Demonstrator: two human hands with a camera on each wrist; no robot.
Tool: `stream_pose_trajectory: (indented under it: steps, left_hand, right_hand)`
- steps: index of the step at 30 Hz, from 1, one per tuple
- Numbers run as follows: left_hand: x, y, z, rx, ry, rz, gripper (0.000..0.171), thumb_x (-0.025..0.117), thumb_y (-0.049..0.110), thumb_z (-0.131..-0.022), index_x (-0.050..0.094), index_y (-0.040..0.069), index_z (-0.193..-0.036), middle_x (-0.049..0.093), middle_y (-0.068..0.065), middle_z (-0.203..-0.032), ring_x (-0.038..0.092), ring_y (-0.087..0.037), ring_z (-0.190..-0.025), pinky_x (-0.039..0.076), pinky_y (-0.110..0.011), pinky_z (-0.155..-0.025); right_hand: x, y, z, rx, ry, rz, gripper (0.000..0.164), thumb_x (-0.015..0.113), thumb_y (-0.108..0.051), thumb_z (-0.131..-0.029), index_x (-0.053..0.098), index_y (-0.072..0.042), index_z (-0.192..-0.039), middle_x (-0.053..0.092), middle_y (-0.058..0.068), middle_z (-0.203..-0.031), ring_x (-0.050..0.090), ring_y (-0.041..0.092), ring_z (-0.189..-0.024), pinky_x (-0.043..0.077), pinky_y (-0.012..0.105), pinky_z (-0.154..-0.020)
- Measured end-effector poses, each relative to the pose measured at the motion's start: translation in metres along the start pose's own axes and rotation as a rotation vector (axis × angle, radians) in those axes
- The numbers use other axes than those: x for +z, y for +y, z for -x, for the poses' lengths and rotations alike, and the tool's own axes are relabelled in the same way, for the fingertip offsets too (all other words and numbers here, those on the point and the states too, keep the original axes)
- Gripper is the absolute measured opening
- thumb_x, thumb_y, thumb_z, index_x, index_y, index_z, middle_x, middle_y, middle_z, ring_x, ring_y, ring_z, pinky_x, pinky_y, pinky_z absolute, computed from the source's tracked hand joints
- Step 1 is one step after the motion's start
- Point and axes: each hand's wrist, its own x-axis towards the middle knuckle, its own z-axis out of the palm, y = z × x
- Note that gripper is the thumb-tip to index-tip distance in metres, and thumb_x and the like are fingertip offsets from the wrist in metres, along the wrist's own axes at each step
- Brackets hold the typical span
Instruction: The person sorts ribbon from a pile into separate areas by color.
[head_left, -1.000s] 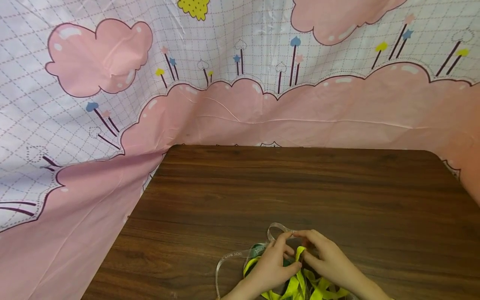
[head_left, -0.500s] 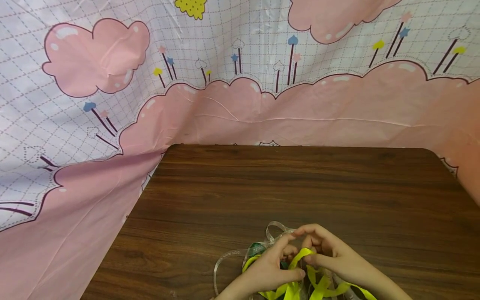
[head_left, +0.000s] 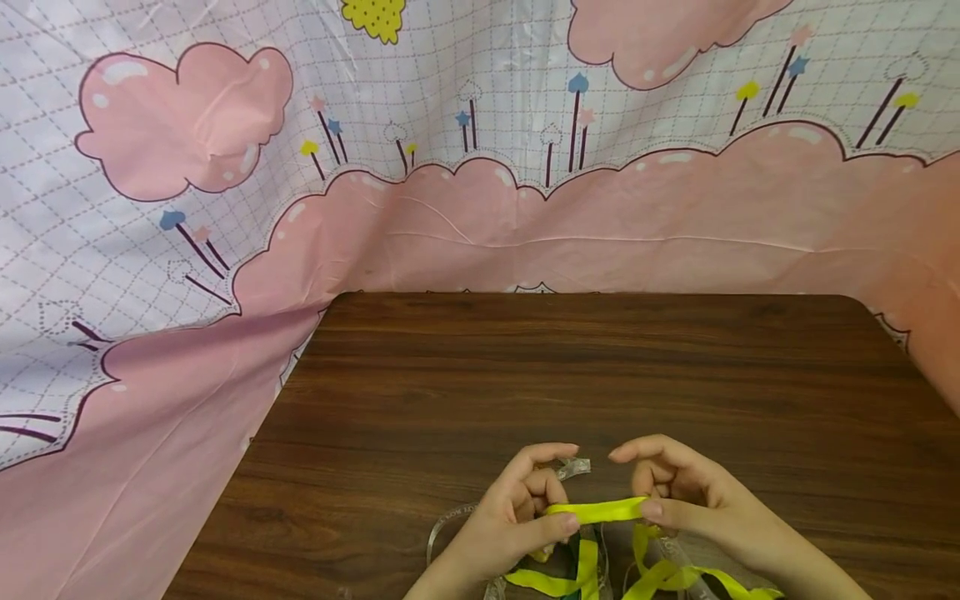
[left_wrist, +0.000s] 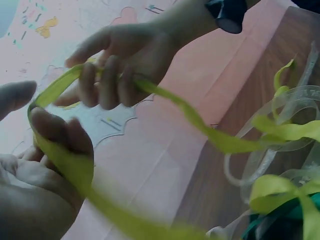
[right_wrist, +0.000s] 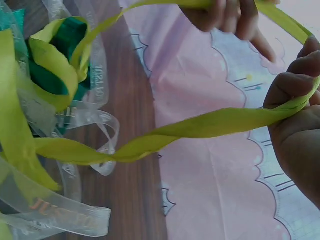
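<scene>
A bright yellow-green ribbon (head_left: 600,511) stretches in a short span between both hands over the near part of the table. My left hand (head_left: 517,512) pinches its left end between thumb and curled fingers. Opposite, my right hand (head_left: 693,492) pinches the right end, index finger raised. In the right wrist view the ribbon's slightly twisted tail (right_wrist: 200,126) runs from the right hand down to a loose pile. That pile mixes yellow-green loops, a dark green ribbon (right_wrist: 70,36) and sheer whitish ribbon (right_wrist: 92,220) with printed letters.
The dark wood-grain table (head_left: 480,375) reaches back to a hanging cloth (head_left: 645,208) printed with pink clouds, which also runs along the left side. A loop of sheer ribbon (head_left: 442,523) lies left of the left forearm.
The hands have moved apart, drawing the yellow-green ribbon into a straight span between them. The right hand has shifted right and slightly up, and the fingertips no longer meet.
</scene>
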Motion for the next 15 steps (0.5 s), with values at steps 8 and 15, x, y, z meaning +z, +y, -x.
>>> stream_pose_trajectory:
  steps: [8, 15]
  left_hand:
    - [-0.017, 0.024, 0.01, 0.084, 0.092, -0.032, 0.04, 0.04, 0.002, -0.098, 0.028, -0.005, -0.136, 0.032, -0.013, -0.064, 0.026, -0.01, -0.045, 0.024, -0.024, -0.036]
    - [-0.04, 0.052, 0.019, 0.104, 0.256, -0.07, 0.036, 0.036, 0.002, -0.098, 0.04, 0.01, -0.132, 0.033, 0.003, -0.062, 0.028, -0.013, -0.053, 0.023, -0.028, -0.044]
  right_hand:
    - [-0.013, -0.016, 0.001, -0.118, -0.058, 0.023, 0.052, 0.026, 0.026, -0.086, 0.033, 0.008, -0.134, 0.038, 0.009, -0.078, 0.031, 0.02, -0.056, 0.029, 0.032, -0.042]
    - [-0.024, -0.027, 0.01, -0.09, -0.006, 0.054, 0.051, 0.023, 0.026, -0.087, 0.039, 0.006, -0.131, 0.034, 0.007, -0.07, 0.03, 0.02, -0.05, 0.026, 0.027, -0.036]
